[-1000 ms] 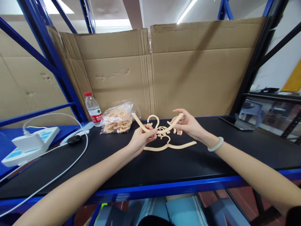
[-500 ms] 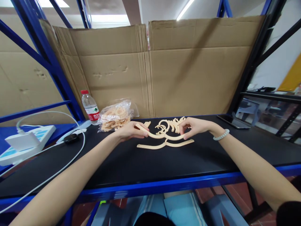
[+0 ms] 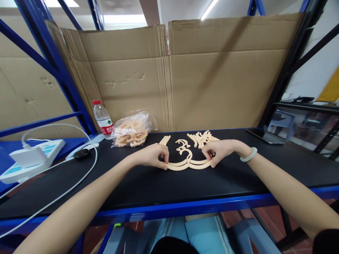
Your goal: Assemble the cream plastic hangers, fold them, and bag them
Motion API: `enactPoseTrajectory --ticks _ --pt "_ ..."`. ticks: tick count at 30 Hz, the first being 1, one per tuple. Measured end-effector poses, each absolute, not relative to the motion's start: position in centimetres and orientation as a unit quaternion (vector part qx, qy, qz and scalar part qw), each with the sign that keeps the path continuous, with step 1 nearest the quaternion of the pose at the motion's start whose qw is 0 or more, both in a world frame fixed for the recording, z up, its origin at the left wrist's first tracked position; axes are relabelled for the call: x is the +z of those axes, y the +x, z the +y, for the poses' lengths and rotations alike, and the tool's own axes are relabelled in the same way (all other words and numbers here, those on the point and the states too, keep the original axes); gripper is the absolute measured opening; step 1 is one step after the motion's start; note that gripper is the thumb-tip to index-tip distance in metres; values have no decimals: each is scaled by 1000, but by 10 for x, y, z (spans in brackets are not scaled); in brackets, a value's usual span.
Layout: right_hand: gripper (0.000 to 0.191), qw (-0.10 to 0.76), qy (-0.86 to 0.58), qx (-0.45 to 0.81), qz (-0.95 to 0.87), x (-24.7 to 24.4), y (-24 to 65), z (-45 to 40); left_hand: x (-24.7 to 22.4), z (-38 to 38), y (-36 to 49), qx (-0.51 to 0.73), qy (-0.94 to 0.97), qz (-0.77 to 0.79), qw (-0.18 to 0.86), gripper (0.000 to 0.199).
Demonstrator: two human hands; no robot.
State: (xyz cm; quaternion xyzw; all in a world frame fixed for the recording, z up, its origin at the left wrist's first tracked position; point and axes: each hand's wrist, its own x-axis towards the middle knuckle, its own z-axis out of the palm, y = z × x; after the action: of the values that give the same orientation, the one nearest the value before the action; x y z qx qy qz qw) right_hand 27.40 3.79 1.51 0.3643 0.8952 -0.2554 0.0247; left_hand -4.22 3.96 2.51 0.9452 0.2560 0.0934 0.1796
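Two beige curved hanger-shaped pieces [image 3: 178,168] lie close together on the black tabletop [image 3: 159,190], one just behind the other, with a curled hook part rising at the middle. My left hand [image 3: 156,156] pinches their left ends between thumb and fingers. At the right ends, my right hand [image 3: 217,151] is closed in a similar pinch. Small curly beige pieces [image 3: 182,144] lie just behind the hook. A heap of curved beige strips [image 3: 198,138] sits behind my right hand, and several straight strips [image 3: 165,140] are behind my left.
A plastic bag of beige rings [image 3: 131,130] and a red-capped bottle [image 3: 103,120] stand at the back left. A white power strip [image 3: 50,155] with cables is far left. A dark tablet-like device [image 3: 265,135] lies back right. Cardboard [image 3: 225,77] closes off the back.
Both hands have lowered the held hanger-shaped piece toward me, bringing it against the one on the table. The small pieces and the heap behind are more exposed.
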Motion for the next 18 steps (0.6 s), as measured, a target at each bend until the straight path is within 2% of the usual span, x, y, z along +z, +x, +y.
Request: enactPoseTrajectory --ticks 8,13,18 --pt "46 6 382 -234 894 14 270 37 22 34 -36 81 955 245 146 22" --pt "37 10 353 -254 900 14 265 34 19 32 -33 58 949 263 162 13" --pt "28 -11 363 -250 897 14 265 34 15 38 -34 92 945 253 187 10"
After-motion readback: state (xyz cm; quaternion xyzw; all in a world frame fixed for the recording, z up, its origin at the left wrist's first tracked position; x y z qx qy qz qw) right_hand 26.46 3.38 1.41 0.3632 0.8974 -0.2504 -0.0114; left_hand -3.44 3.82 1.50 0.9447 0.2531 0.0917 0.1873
